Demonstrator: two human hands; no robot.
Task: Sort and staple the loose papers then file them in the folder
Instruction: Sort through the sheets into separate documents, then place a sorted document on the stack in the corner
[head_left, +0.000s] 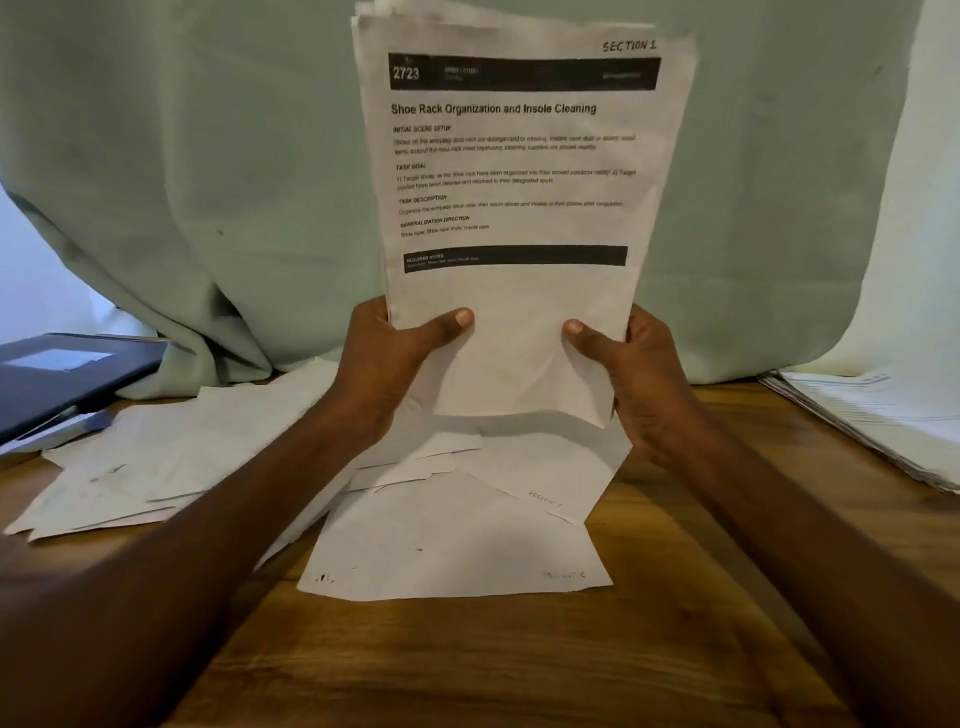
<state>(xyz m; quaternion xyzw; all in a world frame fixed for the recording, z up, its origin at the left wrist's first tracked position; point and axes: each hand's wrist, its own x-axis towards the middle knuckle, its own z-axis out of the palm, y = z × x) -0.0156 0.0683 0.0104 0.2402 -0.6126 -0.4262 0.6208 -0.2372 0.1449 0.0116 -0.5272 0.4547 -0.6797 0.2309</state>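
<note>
Wooden table (675, 649), pale green curtain (182, 156) behind. Sheaf of papers (519, 182) held upright above table, centre view, top page headed "Shoe Rack Organization and Insole Cleaning", "SECTION 1" handwritten at corner. Left hand (395, 358) gripping lower left edge, thumb across front, fingers hidden behind. Right hand (639, 379) gripping lower right edge likewise. Forearms angled inward. Loose sheets (452, 545) scattered below. Dark folder (67, 379) far left. Second paper stack (883, 415) far right.
</note>
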